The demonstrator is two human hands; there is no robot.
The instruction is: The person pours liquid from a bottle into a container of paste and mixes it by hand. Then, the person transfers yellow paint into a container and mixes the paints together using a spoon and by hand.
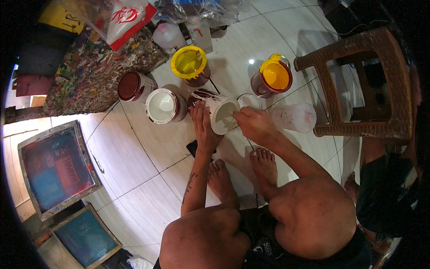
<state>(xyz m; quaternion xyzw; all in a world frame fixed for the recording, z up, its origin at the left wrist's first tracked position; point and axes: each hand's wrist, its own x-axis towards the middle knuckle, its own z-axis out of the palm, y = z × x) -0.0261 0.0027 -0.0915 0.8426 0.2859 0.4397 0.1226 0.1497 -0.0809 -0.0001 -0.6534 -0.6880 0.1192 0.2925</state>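
A maroon paint can (pixel 225 117) streaked with white drips is tilted on the tiled floor, its whitish mouth turned toward me and to the right. My left hand (pixel 205 125) is closed round its left side. At the right of the mouth, the fingers of my right hand (pixel 256 125) are pinched together; what they hold, if anything, is hidden. Left of this can stands an open can of white paint (pixel 162 106). Behind are a can of yellow paint (pixel 190 64) and, further right, one of orange-yellow paint (pixel 274 76). A clear round lid (pixel 249 101) lies beyond my right hand.
A translucent plastic bottle (pixel 293 117) lies beside my right wrist. A brown plastic stool (pixel 394 89) stands at right, near another person's leg (pixel 371 150). A dark-red can (pixel 130 86) sits at left by a paint-splattered board (pixel 94 71). Framed screens (pixel 58 168) lean at far left.
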